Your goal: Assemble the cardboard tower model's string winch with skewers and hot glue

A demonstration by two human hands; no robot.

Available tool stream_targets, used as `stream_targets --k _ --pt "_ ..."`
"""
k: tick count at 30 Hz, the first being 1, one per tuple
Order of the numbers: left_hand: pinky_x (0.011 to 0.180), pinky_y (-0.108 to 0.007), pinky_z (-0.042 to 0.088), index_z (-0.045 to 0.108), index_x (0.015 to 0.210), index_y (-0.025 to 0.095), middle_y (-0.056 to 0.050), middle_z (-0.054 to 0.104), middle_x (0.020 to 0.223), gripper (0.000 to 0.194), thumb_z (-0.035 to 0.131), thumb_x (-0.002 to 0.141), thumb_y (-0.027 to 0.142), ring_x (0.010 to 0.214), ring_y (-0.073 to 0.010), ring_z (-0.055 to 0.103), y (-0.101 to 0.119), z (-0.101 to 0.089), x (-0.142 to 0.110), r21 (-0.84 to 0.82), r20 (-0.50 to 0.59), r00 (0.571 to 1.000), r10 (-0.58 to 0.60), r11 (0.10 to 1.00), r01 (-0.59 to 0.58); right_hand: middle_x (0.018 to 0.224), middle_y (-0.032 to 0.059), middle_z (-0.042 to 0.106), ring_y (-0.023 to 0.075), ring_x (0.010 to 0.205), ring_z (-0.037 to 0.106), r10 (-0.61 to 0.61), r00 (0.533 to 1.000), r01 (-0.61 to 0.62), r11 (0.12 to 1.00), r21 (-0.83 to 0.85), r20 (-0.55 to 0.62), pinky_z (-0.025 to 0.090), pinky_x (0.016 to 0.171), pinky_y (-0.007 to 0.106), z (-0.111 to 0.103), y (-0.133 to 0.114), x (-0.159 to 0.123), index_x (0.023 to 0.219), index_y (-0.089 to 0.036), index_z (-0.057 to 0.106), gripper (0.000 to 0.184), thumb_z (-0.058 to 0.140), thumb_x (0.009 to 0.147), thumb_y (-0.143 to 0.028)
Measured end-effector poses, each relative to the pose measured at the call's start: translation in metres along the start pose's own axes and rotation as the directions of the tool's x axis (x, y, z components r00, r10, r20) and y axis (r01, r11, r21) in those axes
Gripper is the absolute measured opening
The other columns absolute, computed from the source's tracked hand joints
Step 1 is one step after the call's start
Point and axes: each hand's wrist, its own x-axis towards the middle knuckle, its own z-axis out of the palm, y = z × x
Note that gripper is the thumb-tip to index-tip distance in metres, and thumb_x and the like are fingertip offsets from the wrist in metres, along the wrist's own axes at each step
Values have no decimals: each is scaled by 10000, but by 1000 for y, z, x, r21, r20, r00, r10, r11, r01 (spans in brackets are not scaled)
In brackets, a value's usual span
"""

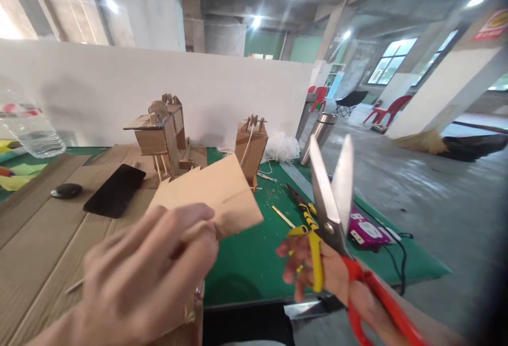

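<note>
i am watching the left hand (153, 266) gripping a flat cardboard piece (214, 192) just left of the frame's center, its right corner reaching out over the green surface (246, 266). the right hand (336, 277), well apart at lower right, is clasping red-handled scissors (335, 221); the blades are standing open, tips pointing up, away from the cardboard. a yellow loop (316, 261) is showing at its fingers, and i cannot tell what it belongs to. a stretch of green is running between the hands, down to the near edge at lower center. behind the piece, room is tightening: two cardboard structures, one at upper left (154, 137) and one at center (251, 147), are standing before a white partition (222, 89). a purple box (367, 229) is lying right of the scissors, and the surface's right edge is ending over gray floor (448, 208).
</note>
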Motion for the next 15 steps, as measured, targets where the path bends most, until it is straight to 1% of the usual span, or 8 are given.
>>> stream_targets --k 2,3,4,5,8,10,12,15 --pt "507 -243 393 597 742 174 -27 676 834 153 492 840 124 630 -127 592 12 6 1 58 48 985 164 984 -167 1008 80 594 225 719 630 -166 978 153 983 103 125 510 472 305 20 -6 4 874 -271 561 539 698 547 -677" --pt "487 -244 388 593 727 170 -35 677 816 195 454 857 127 602 -126 581 17 9 2 55 71 977 199 978 -203 995 64 600 224 748 624 -228 945 209 973 101 234 515 505 303 31 -10 5 944 -290 564 534 714 569 -637" --pt "475 -238 386 593 729 171 -33 676 802 222 427 871 130 574 -117 565 20 12 1 54 76 974 214 974 -219 947 52 609 199 734 607 -272 924 269 962 51 269 516 555 295 41 -16 6 1030 -296 557 493 675 659 -598" --pt "465 -231 385 597 737 172 -27 676 790 228 422 875 127 547 -107 549 23 15 0 56 84 972 219 973 -224 963 56 608 187 786 593 -252 937 273 960 -59 241 515 687 311 50 -23 7 1087 -278 552 411 626 759 -516" --pt "501 -222 428 599 736 176 -15 675 774 208 447 870 129 559 -107 561 24 25 -6 30 69 977 203 978 -205 789 9 584 149 685 552 -336 923 358 929 -96 188 491 673 277 73 -40 12 987 -247 561 264 602 800 -428" --pt "562 -220 462 614 769 193 -12 682 806 159 491 858 143 617 -116 593 22 32 -11 -24 107 986 130 992 -128 694 -16 545 132 620 525 -326 936 343 929 -138 132 473 600 248 80 -44 16 917 -233 551 222 611 791 -405" --pt "600 -218 479 634 821 223 -10 689 838 112 533 849 182 685 -132 624 19 37 -13 -99 203 979 3 995 17 659 -25 524 122 583 511 -301 952 305 930 -205 51 452 540 229 80 -42 20 885 -223 534 208 613 779 -383" --pt "618 -237 502 649 897 247 -24 694 874 121 597 816 320 750 -168 650 16 40 -11 -243 334 923 -190 929 279 666 -21 524 130 608 532 -343 933 288 893 -347 -108 450 523 224 74 -36 25 853 -220 509 168 586 770 -344"
